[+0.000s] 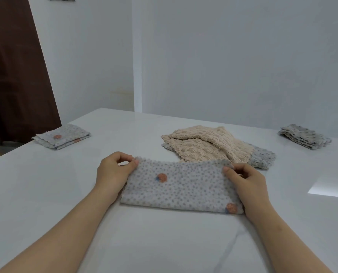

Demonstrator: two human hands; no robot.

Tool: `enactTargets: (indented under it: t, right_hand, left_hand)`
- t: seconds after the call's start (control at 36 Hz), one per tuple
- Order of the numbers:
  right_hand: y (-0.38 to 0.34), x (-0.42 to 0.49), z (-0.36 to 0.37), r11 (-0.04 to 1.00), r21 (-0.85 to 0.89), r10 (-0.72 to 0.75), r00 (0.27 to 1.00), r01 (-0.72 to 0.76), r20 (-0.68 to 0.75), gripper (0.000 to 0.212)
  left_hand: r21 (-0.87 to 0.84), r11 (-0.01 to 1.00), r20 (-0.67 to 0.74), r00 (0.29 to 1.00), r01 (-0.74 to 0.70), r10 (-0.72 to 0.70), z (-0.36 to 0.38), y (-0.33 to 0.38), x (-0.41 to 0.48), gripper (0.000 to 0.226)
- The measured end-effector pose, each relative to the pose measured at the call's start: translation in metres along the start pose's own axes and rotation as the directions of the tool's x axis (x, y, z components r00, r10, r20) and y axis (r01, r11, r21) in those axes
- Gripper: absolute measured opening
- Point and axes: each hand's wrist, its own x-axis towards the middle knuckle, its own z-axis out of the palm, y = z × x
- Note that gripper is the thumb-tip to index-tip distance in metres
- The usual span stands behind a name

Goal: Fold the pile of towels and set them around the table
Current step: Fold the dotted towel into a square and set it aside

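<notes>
Two folded towels are placed: one [62, 136] at middle left, another [305, 135] at far right of the table [45, 194]. At lower centre, the left hand [114, 170] and right hand [243, 180] each pinch a far corner of the half-folded dotted towel [180, 190]. The pile [203, 144] at centre remains. No containers show.

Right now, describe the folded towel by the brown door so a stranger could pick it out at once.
On the white table, go to the far left corner, beside the brown door. The folded towel lies there alone, untouched. Its dots and orange spot match the held towel, but it is folded smaller; the far-right folded towel is plain grey.
</notes>
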Motion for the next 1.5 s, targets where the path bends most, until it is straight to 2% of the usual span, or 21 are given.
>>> enactTargets:
  t: [0.14,0.31,0.39,0.47,0.56,0.64,0.75,0.83,0.89,0.92,1.0,1.06,1.11,1.19,1.22,1.25,1.31,1.33,1.39,1.44,1.5]
  right_hand:
    - [0.000,-0.001,-0.001,1.000,0.011,-0.004,1.000,0.005,-0.027,0.016]
    - [0.005,0.002,0.001,0.998,-0.033,0.057,0.997,-0.059,-0.050,0.016]
    - [0.006,0.003,0.003,0.992,-0.119,0.038,0.997,-0.046,-0.063,0.015]
    - [0.008,0.003,0.005,0.977,-0.208,0.032,0.998,-0.043,-0.056,0.011]
    - [0.009,0.004,0.005,0.963,-0.258,0.064,0.996,-0.077,-0.058,0.006]
    - [0.007,0.004,0.005,0.951,-0.297,0.076,0.996,-0.086,-0.045,0.007]
    - [0.001,0.002,0.005,0.955,-0.266,0.132,0.991,-0.129,-0.008,0.016]
    - [-0.003,-0.002,0.003,0.956,-0.245,0.171,0.985,-0.159,0.029,0.025]
    - [-0.007,-0.004,0.003,0.953,-0.264,0.175,0.982,-0.151,0.071,0.029]
    - [-0.008,-0.005,0.002,0.946,-0.296,0.165,0.982,-0.131,0.093,0.030]
    - [-0.009,-0.009,0.004,0.919,-0.392,0.081,0.990,-0.031,0.113,0.032]
    - [-0.007,-0.012,0.004,0.891,-0.451,-0.002,0.994,0.050,0.106,0.038]
    - [-0.008,-0.015,0.004,0.887,-0.457,-0.026,0.995,0.066,0.094,0.042]
    - [-0.006,-0.015,0.004,0.877,-0.476,-0.034,0.996,0.071,0.086,0.044]
    - [-0.006,-0.015,0.005,0.834,-0.543,-0.052,0.994,0.098,0.100,0.047]
    - [-0.008,-0.017,0.007,0.740,-0.657,-0.091,0.989,0.143,0.113,0.050]
    - [-0.011,-0.026,0.017,0.479,-0.832,-0.272,0.949,0.279,0.161,0.050]
    - [-0.015,-0.032,0.023,0.426,-0.833,-0.342,0.916,0.352,0.211,0.049]
    - [-0.024,-0.048,0.041,0.373,-0.781,-0.366,0.853,0.501,0.372,0.054]
    - [-0.020,-0.057,0.058,0.416,-0.722,-0.197,0.830,0.553,0.522,0.056]
    - [-0.016,-0.057,0.061,0.478,-0.740,0.051,0.826,0.473,0.561,0.053]
  left_hand:
    - [-0.061,0.998,-0.027,1.000,0.006,-0.008,-0.001,0.002,0.001,0.018]
    - [-0.088,0.996,-0.053,0.999,-0.005,0.001,0.000,0.004,0.001,0.018]
    - [0.040,0.998,0.002,0.998,-0.058,0.058,0.002,0.003,0.000,0.014]
    - [0.228,0.965,0.123,0.987,-0.129,0.103,0.005,0.004,-0.001,0.005]
    - [0.337,0.922,0.241,0.964,-0.191,0.112,0.005,0.005,-0.001,0.020]
    - [0.494,0.826,0.340,0.935,-0.273,0.105,0.004,0.005,-0.003,0.039]
    - [0.604,0.696,0.448,0.887,-0.389,0.108,0.006,0.007,-0.010,0.035]
    - [0.715,0.524,0.534,0.845,-0.463,0.018,0.008,0.002,-0.010,0.041]
    - [0.765,0.447,0.539,0.841,-0.463,-0.051,0.010,-0.002,-0.010,0.049]
    - [0.778,0.425,0.529,0.847,-0.464,-0.044,0.010,-0.002,-0.011,0.057]
    - [0.793,0.361,0.474,0.869,-0.491,0.140,0.008,0.003,-0.012,0.092]
    - [0.784,0.336,0.471,0.853,-0.522,0.226,0.009,0.009,-0.014,0.096]
    - [0.749,0.337,0.528,0.821,-0.571,0.217,0.014,0.013,-0.018,0.095]
    - [0.702,0.355,0.632,0.770,-0.617,0.088,0.025,0.009,-0.027,0.095]
    - [0.708,0.345,0.649,0.760,-0.617,0.027,0.027,0.007,-0.029,0.091]
    - [0.726,0.319,0.652,0.757,-0.610,-0.036,0.029,0.006,-0.030,0.082]
    - [0.762,0.269,0.632,0.767,-0.589,-0.109,0.029,0.006,-0.031,0.062]
    - [0.768,0.251,0.626,0.773,-0.589,-0.100,0.032,0.008,-0.034,0.059]
    - [0.768,0.218,0.623,0.782,-0.602,-0.034,0.035,0.010,-0.038,0.065]
    - [0.757,0.253,0.621,0.784,-0.603,0.012,0.038,0.011,-0.040,0.075]
    - [0.755,0.274,0.628,0.777,-0.596,-0.037,0.038,0.010,-0.041,0.059]
